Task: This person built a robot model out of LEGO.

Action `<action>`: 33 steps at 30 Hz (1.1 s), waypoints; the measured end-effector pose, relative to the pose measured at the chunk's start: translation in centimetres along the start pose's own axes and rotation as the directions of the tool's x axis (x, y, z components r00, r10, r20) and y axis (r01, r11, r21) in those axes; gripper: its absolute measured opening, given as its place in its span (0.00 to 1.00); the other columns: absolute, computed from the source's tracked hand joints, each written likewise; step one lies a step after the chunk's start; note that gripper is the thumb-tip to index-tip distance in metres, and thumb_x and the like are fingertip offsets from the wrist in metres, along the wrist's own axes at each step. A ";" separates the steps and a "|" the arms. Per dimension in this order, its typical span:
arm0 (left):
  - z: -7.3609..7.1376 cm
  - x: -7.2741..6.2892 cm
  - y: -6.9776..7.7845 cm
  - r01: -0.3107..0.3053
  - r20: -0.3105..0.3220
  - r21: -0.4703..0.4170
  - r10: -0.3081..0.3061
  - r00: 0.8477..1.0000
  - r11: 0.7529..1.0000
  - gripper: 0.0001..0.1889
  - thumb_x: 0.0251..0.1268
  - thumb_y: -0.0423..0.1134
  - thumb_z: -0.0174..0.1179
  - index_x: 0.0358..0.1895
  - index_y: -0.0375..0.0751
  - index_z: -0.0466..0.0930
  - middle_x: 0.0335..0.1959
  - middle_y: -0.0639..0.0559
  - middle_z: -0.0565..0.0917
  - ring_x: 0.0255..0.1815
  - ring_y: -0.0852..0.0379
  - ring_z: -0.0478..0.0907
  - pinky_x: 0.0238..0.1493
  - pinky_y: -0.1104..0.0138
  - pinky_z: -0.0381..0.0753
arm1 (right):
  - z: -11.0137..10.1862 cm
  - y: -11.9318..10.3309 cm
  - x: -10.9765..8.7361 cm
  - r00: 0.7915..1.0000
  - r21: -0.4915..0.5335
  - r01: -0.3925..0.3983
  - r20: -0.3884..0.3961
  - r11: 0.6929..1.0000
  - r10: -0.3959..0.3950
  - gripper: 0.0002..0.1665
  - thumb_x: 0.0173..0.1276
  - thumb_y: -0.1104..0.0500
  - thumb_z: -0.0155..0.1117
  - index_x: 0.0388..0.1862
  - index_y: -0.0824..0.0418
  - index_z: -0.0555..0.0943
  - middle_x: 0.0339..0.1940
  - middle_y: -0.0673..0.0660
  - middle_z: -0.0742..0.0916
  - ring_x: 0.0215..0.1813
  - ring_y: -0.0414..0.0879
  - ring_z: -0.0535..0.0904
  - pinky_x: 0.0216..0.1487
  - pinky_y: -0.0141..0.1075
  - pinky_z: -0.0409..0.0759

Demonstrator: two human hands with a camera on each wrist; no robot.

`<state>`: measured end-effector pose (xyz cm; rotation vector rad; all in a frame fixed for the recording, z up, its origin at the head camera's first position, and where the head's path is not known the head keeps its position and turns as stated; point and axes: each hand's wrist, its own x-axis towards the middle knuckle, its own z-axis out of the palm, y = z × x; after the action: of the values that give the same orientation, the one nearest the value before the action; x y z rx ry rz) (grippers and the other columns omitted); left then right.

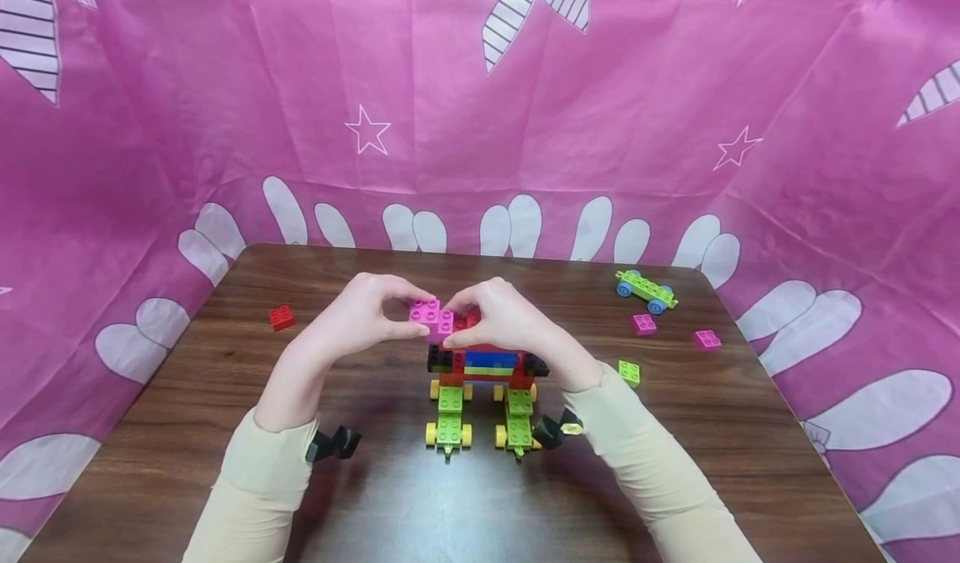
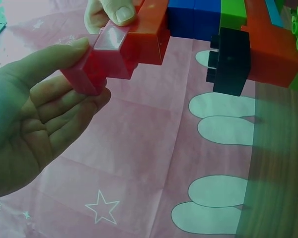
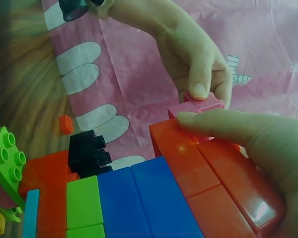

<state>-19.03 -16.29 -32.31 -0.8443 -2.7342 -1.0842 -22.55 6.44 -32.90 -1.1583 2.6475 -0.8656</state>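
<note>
Two joined pink bricks (image 1: 425,311) extend from the top left of a brick build (image 1: 491,359). My left hand (image 1: 372,313) pinches the outer pink brick (image 2: 84,74) between thumb and fingers. My right hand (image 1: 501,317) grips the inner pink brick (image 2: 113,49), its thumb against the brick's near side. Beside that brick are red bricks (image 3: 181,158) along the build's top. Below come blue bricks (image 3: 139,198), a lime layer, black side bricks (image 2: 231,62) and red legs. The build stands on two lime wheeled bases (image 1: 450,429) with yellow wheels.
On the brown table (image 1: 375,496), a red brick (image 1: 281,318) lies at the left. To the right are a lime car base (image 1: 647,289) with blue wheels, two pink bricks (image 1: 643,324), and a lime brick (image 1: 628,372). Pink patterned cloth (image 1: 450,129) surrounds the table.
</note>
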 end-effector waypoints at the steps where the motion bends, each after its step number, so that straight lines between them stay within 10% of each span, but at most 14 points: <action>1: 0.0 0.0 0.0 0.003 0.001 -0.002 -0.003 1.000 1.000 0.20 0.52 0.38 0.74 0.50 0.40 0.86 0.43 0.49 0.88 0.45 0.54 0.83 0.46 0.60 0.84 | 0.0 0.0 0.0 1.000 0.001 -0.002 0.001 1.000 0.002 0.20 0.55 0.50 0.77 0.45 0.57 0.87 0.30 0.46 0.88 0.30 0.41 0.77 0.31 0.31 0.80; 21: 0.1 -0.2 0.4 -0.002 0.021 0.017 0.001 1.000 1.000 0.19 0.55 0.37 0.71 0.51 0.39 0.83 0.46 0.49 0.86 0.51 0.51 0.80 0.56 0.53 0.79 | 0.0 -0.3 -0.1 1.000 -0.008 0.006 -0.002 1.000 -0.006 0.21 0.55 0.51 0.77 0.47 0.57 0.87 0.30 0.47 0.88 0.30 0.40 0.78 0.32 0.30 0.81; 33: -0.1 -0.6 0.2 -0.080 0.022 0.040 0.079 0.997 0.996 0.24 0.55 0.40 0.72 0.56 0.39 0.80 0.52 0.48 0.84 0.57 0.50 0.78 0.61 0.52 0.76 | -0.5 -0.5 -0.5 0.998 -0.026 -0.014 -0.057 1.000 0.013 0.35 0.56 0.48 0.76 0.61 0.58 0.79 0.55 0.54 0.86 0.55 0.46 0.83 0.52 0.38 0.83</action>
<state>-18.45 -16.54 -32.26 -0.9545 -2.7033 -1.0071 -22.07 6.77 -32.26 -1.1372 2.7170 -0.8766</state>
